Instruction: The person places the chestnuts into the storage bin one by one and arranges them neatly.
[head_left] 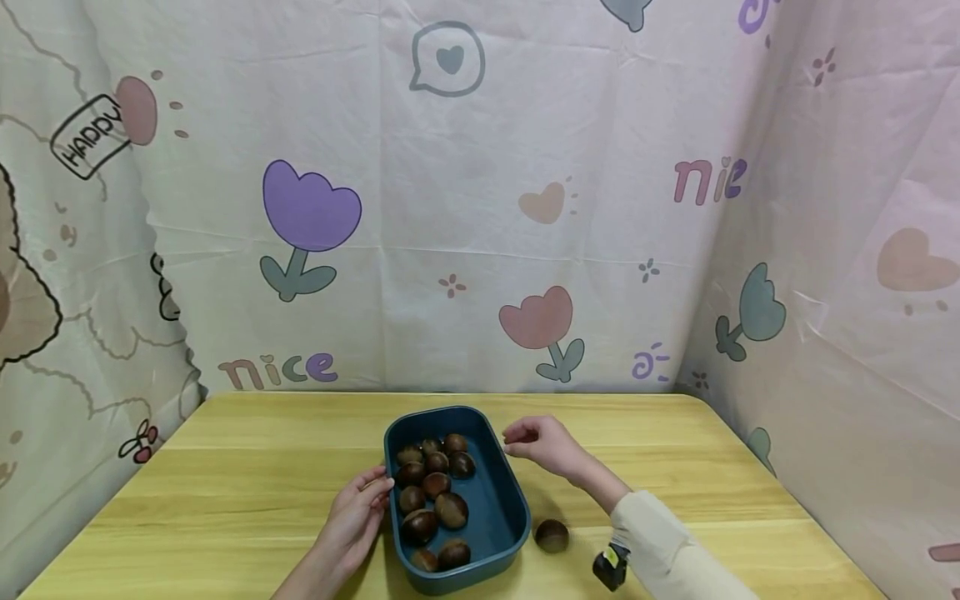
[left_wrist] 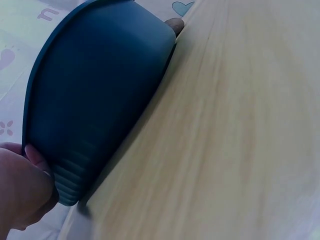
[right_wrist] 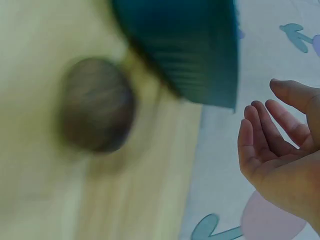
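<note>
A dark teal, rounded rectangular container point(head_left: 491, 492) stands on the table with several brown chestnuts point(head_left: 452, 510) inside, mostly along its left half. My left hand point(head_left: 352, 517) holds the container's left side at the rim; in the left wrist view that hand point(left_wrist: 27, 185) grips the edge. Just beyond the right rim, my right hand point(head_left: 551, 446) hovers with nothing in it, and in the right wrist view its fingers point(right_wrist: 257, 132) are loosely bent, apart from the thumb. One loose chestnut point(head_left: 552, 536) lies on the table to the container's right, blurred in the right wrist view.
The yellow wood-grain table point(head_left: 247, 492) carries the container. Behind it and along both sides hangs a pale cloth point(head_left: 450, 167) printed with flowers, hearts and words. A small black device point(head_left: 611, 567) is strapped at the right sleeve's cuff.
</note>
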